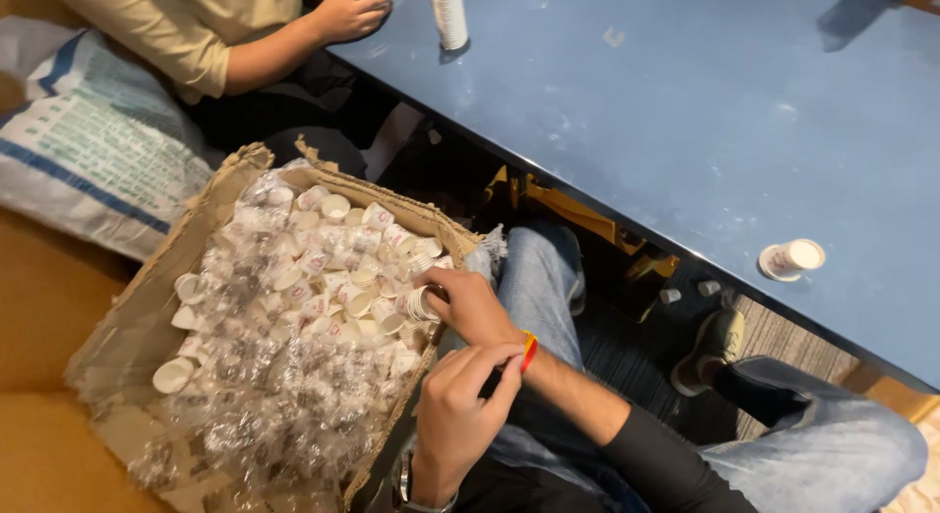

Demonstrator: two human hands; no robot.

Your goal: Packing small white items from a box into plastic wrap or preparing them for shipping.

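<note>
Beside the seated person's left knee, a torn cardboard box (147, 307) stands on the floor, lined with crinkled clear plastic wrap (264, 396) and heaped with small white paper cups (333, 278), some loose, some in short nested stacks. The right hand (468, 303) reaches over the box's near rim, fingers curled around a short stack of cups (423, 303) at the edge of the heap; it looks closed on that stack, though the fingertips are partly hidden. The left hand (458, 415) hovers just below it, loosely fisted, thumb and forefinger pinched together; I cannot tell whether it holds anything.

To lift the stack cleanly, my judgement is that the grip should stay light on the sides so the thin paper does not crush, and the stack should come up straight, clear of the plastic, which could snag and drag neighbours along.

The blue table (685, 112) fills the upper right, its top scuffed and smeared with pale marks. One paper cup (791, 259) lies on its side near the table's near edge, well apart from the box, and a tall stack of cups (449, 16) stands at the far end. Another person's hand (351, 12) rests on the table corner. A printed woven sack (88, 141) lies behind the box.
</note>
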